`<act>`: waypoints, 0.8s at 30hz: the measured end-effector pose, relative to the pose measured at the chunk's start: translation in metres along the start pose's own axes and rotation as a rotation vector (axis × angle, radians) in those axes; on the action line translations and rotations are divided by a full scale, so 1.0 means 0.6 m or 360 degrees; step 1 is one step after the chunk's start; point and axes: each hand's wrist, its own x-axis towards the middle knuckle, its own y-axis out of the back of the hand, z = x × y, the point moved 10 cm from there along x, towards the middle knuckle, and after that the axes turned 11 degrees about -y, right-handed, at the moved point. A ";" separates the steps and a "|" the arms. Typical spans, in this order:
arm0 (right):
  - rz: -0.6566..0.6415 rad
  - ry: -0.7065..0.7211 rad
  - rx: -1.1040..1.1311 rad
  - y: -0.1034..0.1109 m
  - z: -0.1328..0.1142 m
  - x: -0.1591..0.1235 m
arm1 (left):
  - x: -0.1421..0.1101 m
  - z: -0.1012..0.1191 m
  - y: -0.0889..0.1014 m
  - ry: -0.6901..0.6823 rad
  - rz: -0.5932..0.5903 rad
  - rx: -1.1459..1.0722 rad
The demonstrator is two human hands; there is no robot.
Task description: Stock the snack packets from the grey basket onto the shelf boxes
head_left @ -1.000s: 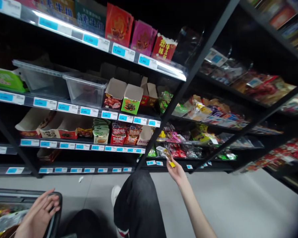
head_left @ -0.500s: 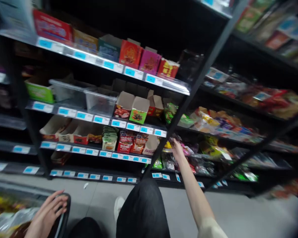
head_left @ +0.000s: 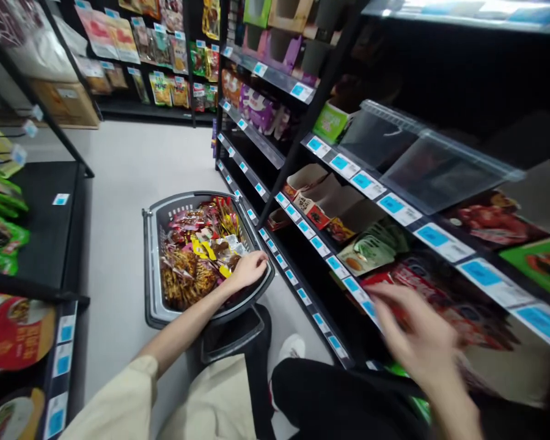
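Observation:
A grey shopping basket (head_left: 147,263) stands at the left of the shelving, filled with heaped small snack packets (head_left: 197,250) in brown, red and yellow wrappers. My left hand (head_left: 251,269) lies at the basket's right-hand rim with its fingers curled there. In front of the lower shelf is my right hand (head_left: 417,333), blurred by motion. Its thumb and fingers look apart, and no item shows between them. Close beyond it are red snack packets (head_left: 407,281), with a stack of green-white packets (head_left: 371,247) to their left.
Black shelving with price labels (head_left: 396,209) runs along the right. Clear plastic bins (head_left: 435,165) and cardboard display boxes stand on it. A low black rack (head_left: 46,214) holds green packets at left. Bagged goods (head_left: 165,88) hang at the back, near a cardboard carton (head_left: 68,101).
The view has swung left, bringing the whole basket into sight. My right hand has come away from the packets on the right-hand shelves. My left hand's spread fingers have curled at the basket rim.

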 end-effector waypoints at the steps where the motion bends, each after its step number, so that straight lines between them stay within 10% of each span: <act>1: -0.0227 0.0038 -0.0077 -0.055 -0.015 0.004 | -0.001 0.002 0.010 -0.0031 -0.0022 0.0143; 4: -0.1093 0.0053 -0.0398 -0.242 -0.021 -0.035 | -0.005 -0.010 0.030 -0.0009 -0.0251 0.0832; 7: -0.1729 -0.0156 -0.0726 -0.338 0.020 -0.121 | -0.019 -0.041 0.037 0.0158 -0.0520 0.1356; 15: -0.1409 0.0068 -0.0299 -0.293 -0.068 -0.102 | -0.022 -0.031 0.033 0.0205 -0.0537 0.1420; 20: -0.1598 -0.0084 -0.0648 -0.303 -0.029 -0.111 | 0.005 0.015 0.090 -0.0007 0.0154 0.0931; 24: -0.1624 -0.0142 -0.0651 -0.305 -0.011 -0.122 | 0.008 0.005 0.097 -0.0024 0.0573 -0.0183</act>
